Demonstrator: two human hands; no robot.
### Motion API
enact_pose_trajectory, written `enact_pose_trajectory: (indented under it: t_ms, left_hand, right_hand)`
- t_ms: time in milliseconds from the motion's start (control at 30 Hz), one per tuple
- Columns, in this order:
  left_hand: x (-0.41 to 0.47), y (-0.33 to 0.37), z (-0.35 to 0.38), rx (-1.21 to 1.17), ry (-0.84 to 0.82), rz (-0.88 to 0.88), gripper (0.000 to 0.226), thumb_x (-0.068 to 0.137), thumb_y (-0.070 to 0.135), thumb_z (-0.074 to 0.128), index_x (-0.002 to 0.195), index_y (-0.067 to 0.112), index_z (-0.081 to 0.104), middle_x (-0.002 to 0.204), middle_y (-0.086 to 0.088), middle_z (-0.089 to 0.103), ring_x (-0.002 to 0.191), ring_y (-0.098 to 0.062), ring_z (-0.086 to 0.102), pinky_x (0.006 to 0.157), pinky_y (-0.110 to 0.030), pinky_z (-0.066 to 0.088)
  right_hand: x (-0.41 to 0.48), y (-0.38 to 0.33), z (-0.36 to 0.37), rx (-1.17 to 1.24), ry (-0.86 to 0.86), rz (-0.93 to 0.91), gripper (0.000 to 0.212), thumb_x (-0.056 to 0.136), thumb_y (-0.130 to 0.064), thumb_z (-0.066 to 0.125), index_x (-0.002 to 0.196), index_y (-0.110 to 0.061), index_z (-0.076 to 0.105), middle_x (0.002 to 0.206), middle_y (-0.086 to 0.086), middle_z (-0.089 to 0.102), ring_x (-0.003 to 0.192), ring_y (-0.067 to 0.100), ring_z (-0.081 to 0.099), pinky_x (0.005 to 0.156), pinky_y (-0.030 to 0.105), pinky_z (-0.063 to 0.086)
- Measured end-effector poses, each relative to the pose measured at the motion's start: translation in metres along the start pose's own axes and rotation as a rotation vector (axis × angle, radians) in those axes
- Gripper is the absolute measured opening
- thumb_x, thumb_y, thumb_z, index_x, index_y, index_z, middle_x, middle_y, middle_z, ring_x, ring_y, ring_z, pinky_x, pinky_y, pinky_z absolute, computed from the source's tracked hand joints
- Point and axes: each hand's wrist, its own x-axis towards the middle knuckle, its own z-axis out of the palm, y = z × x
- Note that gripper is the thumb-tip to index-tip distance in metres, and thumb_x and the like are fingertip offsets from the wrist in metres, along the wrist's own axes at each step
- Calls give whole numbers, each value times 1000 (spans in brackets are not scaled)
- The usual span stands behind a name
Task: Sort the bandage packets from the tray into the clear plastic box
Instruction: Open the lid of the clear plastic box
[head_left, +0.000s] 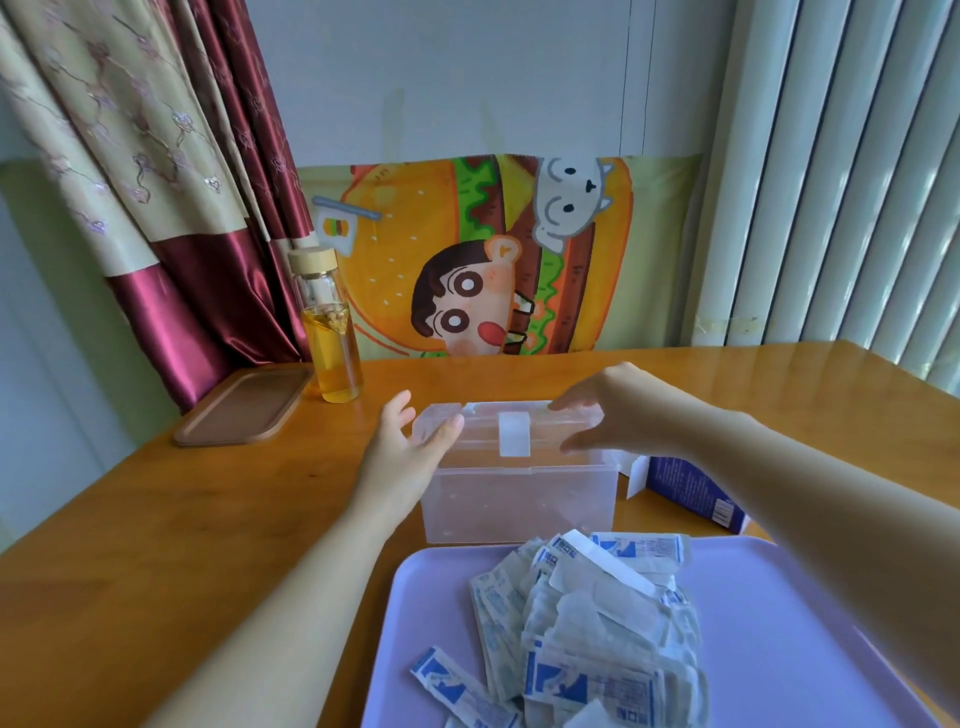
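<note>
Step in hand, as we judge it: opening clear plastic box (519, 499) before any sorting. Lid (488, 413) shut, white latch (514, 434) down at front centre. We'd free latch first, steady both ends, lift evenly so light box doesn't slide toward tray (779, 623).

Left hand (410, 441): fingers straight, spread, thumb at lid's left end, holding nothing.

Right hand (602, 415): fingers wide over lid's right end, thumb lower at front edge. Blurred, so contact possibly not yet made.

Bandage packets (587, 623): heaped on tray, none in box.
</note>
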Motion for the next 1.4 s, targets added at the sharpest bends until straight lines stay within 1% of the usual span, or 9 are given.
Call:
enact_pose_trajectory:
  t_ms: [167, 367, 633, 867, 967, 1067, 1200, 1300, 1400]
  left_hand:
    - [1, -10, 2, 27, -54, 24, 88, 80, 38, 71, 148, 28, 17, 154, 2, 26, 134, -19, 39, 99, -33, 39]
    - [-6, -29, 14, 218, -37, 128, 67, 87, 22, 66, 145, 19, 32, 149, 3, 38, 136, -12, 35, 104, -24, 29]
    - [-6, -29, 16, 322, -46, 167, 52, 92, 23, 59, 140, 17, 42, 145, 2, 43, 134, -13, 38, 105, -21, 28]
    - [-9, -27, 17, 294, -28, 170, 51, 92, 24, 59, 139, 19, 42, 142, 5, 46, 131, -11, 41, 99, -18, 30]
    - [-15, -29, 22, 314, 5, 184, 44, 93, 25, 55, 136, 19, 46, 140, 4, 48, 130, -12, 43, 96, -17, 30]
    - [-16, -31, 25, 355, 50, 226, 37, 94, 20, 54, 131, 15, 51, 137, 1, 49, 128, -14, 43, 94, -11, 25]
    - [-23, -26, 23, 364, 140, 363, 29, 90, 9, 56, 118, 13, 61, 129, 0, 48, 120, -5, 43, 93, 1, 19]
    - [-47, -11, 19, 331, 102, 530, 26, 89, 5, 57, 112, 15, 64, 115, 8, 51, 105, 6, 44, 91, 5, 22]
    - [-80, 2, 15, 262, -149, 530, 22, 90, 7, 58, 105, 22, 64, 102, 12, 61, 93, 3, 56, 83, -3, 38]
  right_hand:
    - [13, 6, -17, 155, 167, 28, 39, 82, -41, 65, 115, -19, 62, 113, -2, 65, 104, 15, 59, 89, 28, 48]
    - [47, 20, -8, 315, 439, 243, 25, 94, -19, 50, 117, -9, 47, 112, 9, 58, 83, 20, 50, 57, 25, 37]
    - [62, 22, 47, 445, 261, 426, 78, 91, -8, 52, 150, -24, 3, 139, 17, 40, 96, 25, 49, 65, 24, 40]
    - [52, 35, 71, 493, 83, 533, 47, 95, -24, 52, 139, -10, 43, 126, 14, 56, 98, 27, 58, 81, 33, 47]
    - [39, 29, 66, 376, 37, 482, 49, 92, -28, 56, 138, -12, 45, 132, 11, 53, 109, 26, 55, 83, 30, 44]
    - [17, 16, 55, 235, 161, 336, 40, 92, -22, 56, 132, -16, 52, 136, 7, 51, 118, 24, 51, 93, 29, 41]
    - [-38, -4, 42, 348, 421, 133, 20, 89, -8, 56, 102, -14, 71, 95, 1, 70, 87, 17, 63, 84, 30, 51]
    - [-80, -20, 41, 341, 242, 69, 10, 86, -17, 62, 92, -17, 71, 78, -8, 68, 74, 9, 64, 74, 25, 52]
    - [-113, -34, 38, 260, 20, 37, 16, 81, -36, 68, 91, -24, 70, 73, -17, 64, 70, 3, 61, 65, 17, 50]
